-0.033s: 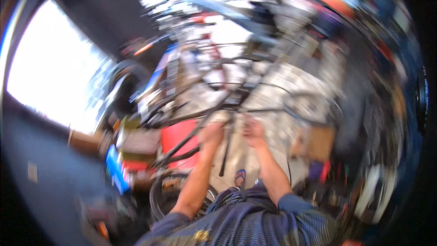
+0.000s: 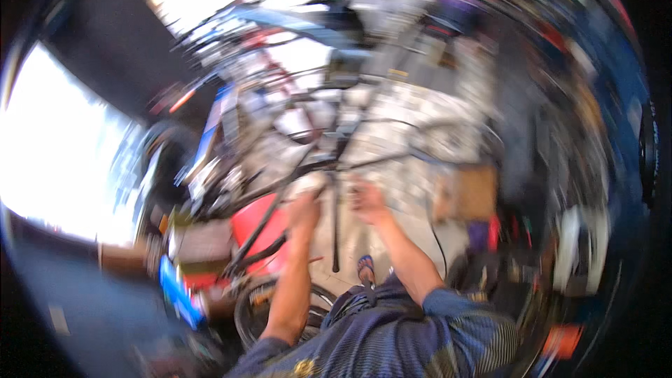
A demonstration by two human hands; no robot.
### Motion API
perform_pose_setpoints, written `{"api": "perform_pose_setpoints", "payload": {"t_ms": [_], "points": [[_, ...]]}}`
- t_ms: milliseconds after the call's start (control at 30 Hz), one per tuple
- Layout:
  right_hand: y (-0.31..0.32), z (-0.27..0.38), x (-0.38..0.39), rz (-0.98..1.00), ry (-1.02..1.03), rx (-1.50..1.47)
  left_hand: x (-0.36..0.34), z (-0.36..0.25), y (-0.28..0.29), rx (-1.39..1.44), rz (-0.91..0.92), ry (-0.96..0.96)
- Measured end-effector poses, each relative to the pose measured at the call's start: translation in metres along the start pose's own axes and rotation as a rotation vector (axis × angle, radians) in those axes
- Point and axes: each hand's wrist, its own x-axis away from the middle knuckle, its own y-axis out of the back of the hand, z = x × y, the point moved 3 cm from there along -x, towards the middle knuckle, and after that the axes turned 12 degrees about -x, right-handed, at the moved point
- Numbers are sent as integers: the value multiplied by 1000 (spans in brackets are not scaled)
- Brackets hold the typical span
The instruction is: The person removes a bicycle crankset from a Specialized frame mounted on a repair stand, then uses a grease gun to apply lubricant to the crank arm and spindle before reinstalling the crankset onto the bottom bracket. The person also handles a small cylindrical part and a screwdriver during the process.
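My left hand (image 2: 304,208) is raised at the centre, beside a dark bicycle frame (image 2: 276,210) and next to something pale (image 2: 310,183); motion smears its fingers, so I cannot tell whether it grips that. A little to its right is my right hand (image 2: 367,199), its fingers bent but blurred, near a dark upright tube (image 2: 336,231). Behind the left forearm lie a red panel (image 2: 248,231) and a black bicycle wheel (image 2: 255,308).
A bright window (image 2: 59,140) and dark blue wall (image 2: 42,280) are on the left, with a blue object (image 2: 178,290) and boxes (image 2: 122,255) below. A cardboard box (image 2: 476,189) stands at right. Blurred clutter and frames fill the far floor (image 2: 420,108).
The view has swung, so most of the surroundings, the window and bicycle frame appear farther left. Both hands appear slightly farther left too, still at about the same height.
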Motion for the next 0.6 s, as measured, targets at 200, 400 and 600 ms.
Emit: {"api": "perform_pose_setpoints", "payload": {"t_ms": [200,400,600], "points": [[102,30,145,1,243,241,-18,-11,28,-266,135,-92],[222,26,381,-404,559,421,-18,-6,26,-231,-42,-223],[265,2,670,-1595,852,1181,-36,7,-4,-360,-2,-229]]}}
